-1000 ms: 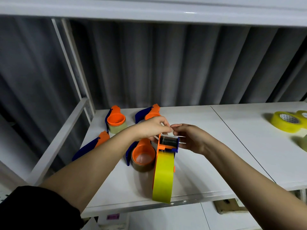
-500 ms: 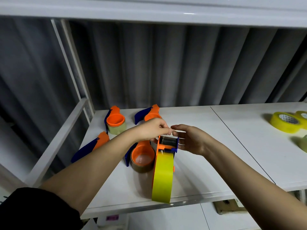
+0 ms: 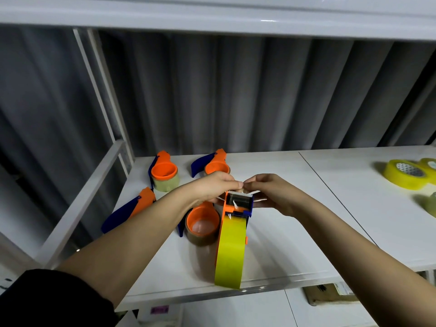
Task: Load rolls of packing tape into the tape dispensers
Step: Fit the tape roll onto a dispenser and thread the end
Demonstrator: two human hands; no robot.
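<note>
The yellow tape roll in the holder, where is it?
In the head view, the yellow roll stands on edge near the table's front edge, below both hands, right of the brown roll.

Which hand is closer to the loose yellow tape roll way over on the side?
The right hand. The loose yellow tape roll lies further off to its right; the left hand is beyond it, on the other side.

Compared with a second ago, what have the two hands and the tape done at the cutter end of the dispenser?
The left hand and right hand have drawn closer until their fingertips nearly meet above the serrated cutter of the orange and blue tape dispenser, and both pinch the clear tape end there. The yellow tape roll in that dispenser, the other dispensers and the loose rolls on the white table stayed put.
</note>
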